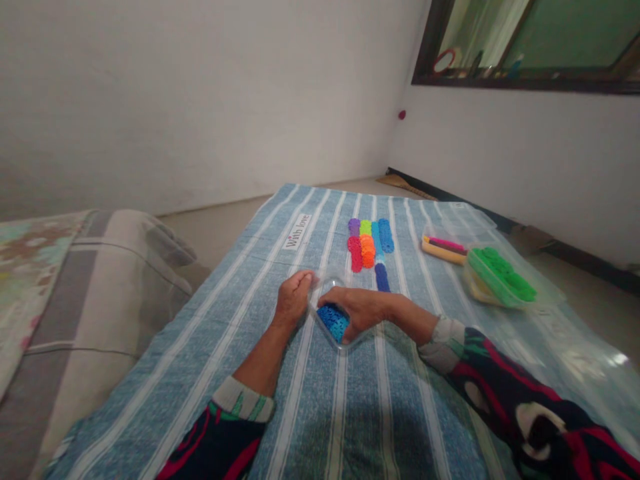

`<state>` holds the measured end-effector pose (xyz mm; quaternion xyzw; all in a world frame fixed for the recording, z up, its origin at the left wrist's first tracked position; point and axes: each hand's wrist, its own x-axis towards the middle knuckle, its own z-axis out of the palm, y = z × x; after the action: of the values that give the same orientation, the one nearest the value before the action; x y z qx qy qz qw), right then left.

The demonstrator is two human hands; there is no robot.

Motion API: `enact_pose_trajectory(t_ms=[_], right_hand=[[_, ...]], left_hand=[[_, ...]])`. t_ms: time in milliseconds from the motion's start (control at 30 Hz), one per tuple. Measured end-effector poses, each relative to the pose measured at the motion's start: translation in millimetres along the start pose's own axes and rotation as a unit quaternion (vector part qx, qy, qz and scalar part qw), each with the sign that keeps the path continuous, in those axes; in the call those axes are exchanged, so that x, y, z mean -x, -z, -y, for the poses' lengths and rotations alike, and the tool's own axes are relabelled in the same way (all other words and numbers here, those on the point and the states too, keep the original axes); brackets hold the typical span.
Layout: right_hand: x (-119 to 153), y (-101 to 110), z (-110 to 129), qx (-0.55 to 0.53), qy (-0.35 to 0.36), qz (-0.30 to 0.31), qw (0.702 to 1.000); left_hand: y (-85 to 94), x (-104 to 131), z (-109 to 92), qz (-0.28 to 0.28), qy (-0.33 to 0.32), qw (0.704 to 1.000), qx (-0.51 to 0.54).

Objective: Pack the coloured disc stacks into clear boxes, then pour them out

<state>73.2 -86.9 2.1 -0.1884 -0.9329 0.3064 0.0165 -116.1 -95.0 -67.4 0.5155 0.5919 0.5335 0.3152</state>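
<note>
A small clear plastic container (343,348) rests on the striped cloth in front of me. My left hand (294,298) is closed on its left rim. Inside lies a row of blue discs (334,322), dark blue at one end and lighter at the other. My right hand (357,308) reaches in from the right, thumb and fingers curved around the row's two ends. Beyond the container, short rows of thin discs lie on the cloth: purple (354,227), lime green (366,227), red (355,254), orange (368,252), light blue (377,241), blue (385,236) and dark blue (382,278).
At the right, a clear box (493,299) holds bright green pieces (505,275). Beside it are yellow, dark and pink rows (444,249) in clear plastic. A "With love" label (297,231) is on the cloth (225,320). A cloth-covered seat (115,287) stands left.
</note>
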Motion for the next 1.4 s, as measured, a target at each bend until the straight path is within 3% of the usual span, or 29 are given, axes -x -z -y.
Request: enact_pose_trajectory(t_ms=[300, 900, 1033, 1167, 1267, 1400], right_hand=[[2.7, -2.8, -0.3, -0.043, -0.018, -0.025, 0.999], [-18.3, -5.0, 4.7, -0.061, -0.057, -0.074, 0.994], [-20.7, -6.3, 6.5, -0.034, -0.045, -0.12, 0.991], [-11.7, 7.9, -3.5, -0.038, -0.053, -0.241, 0.968], [4.7, 29.1, -31.0, -0.006, -0.132, -0.332, 0.934], [28.8, 50.4, -88.2, 0.106, -0.35, -0.348, 0.863]], left_hand=[[-0.6, -0.8, 0.9, -0.002, -0.001, 1.0, 0.001], [2.5, 0.7, -6.4, 0.006, 0.006, 1.0, -0.001], [6.8, -0.7, -8.8, 0.008, 0.006, 1.0, -0.019], [9.9, -3.3, -4.3, 0.007, 0.0, 1.0, -0.023], [10.0, -4.6, 1.2, 0.007, 0.012, 1.0, -0.012], [9.9, -4.4, 2.4, -0.006, 0.023, 1.0, -0.007]])
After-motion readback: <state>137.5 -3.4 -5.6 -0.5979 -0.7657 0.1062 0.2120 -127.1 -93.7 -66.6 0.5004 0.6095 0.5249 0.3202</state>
